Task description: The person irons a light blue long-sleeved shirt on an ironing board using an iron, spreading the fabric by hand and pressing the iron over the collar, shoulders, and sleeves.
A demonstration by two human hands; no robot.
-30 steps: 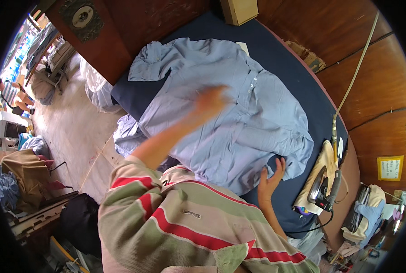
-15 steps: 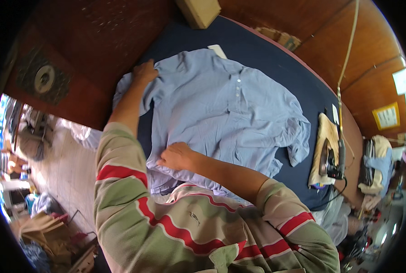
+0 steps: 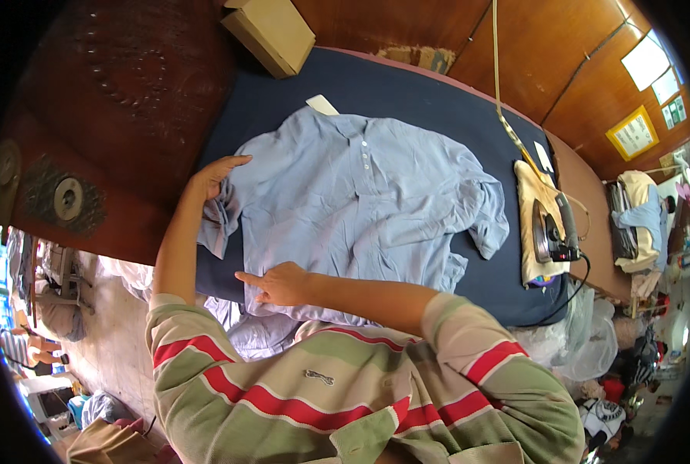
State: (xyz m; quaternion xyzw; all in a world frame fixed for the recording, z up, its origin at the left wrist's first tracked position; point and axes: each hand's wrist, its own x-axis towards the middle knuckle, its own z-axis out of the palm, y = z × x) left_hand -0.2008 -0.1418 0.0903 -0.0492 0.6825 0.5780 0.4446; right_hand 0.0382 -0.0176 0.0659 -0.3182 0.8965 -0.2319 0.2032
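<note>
A light blue shirt point(image 3: 314, 201) with a short button placket lies spread, wrinkled, on a dark navy padded board point(image 3: 407, 85). At its left side, my left hand point(image 3: 215, 176) is closed on the sleeve near the shoulder, and the cuff end is bunched below the hand. My right hand point(image 3: 281, 284) rests on the shirt's lower left part. Its index finger is stretched out past the side edge, with the other fingers partly bent. Nothing shows in its grasp. The lower hem falls toward my body.
An iron point(image 3: 546, 236) stands on a cream cloth pad point(image 3: 526, 185) at the right, its cord trailing down. A cardboard box point(image 3: 271, 35) sits at the far left of the board. A wooden wall rises behind. Folded clothes point(image 3: 638, 220) are stacked farther right.
My left hand has shifted on the sleeve, and the sleeve's end now lies bunched lower. My right hand has stretched out its index finger. The head view has turned slightly.
</note>
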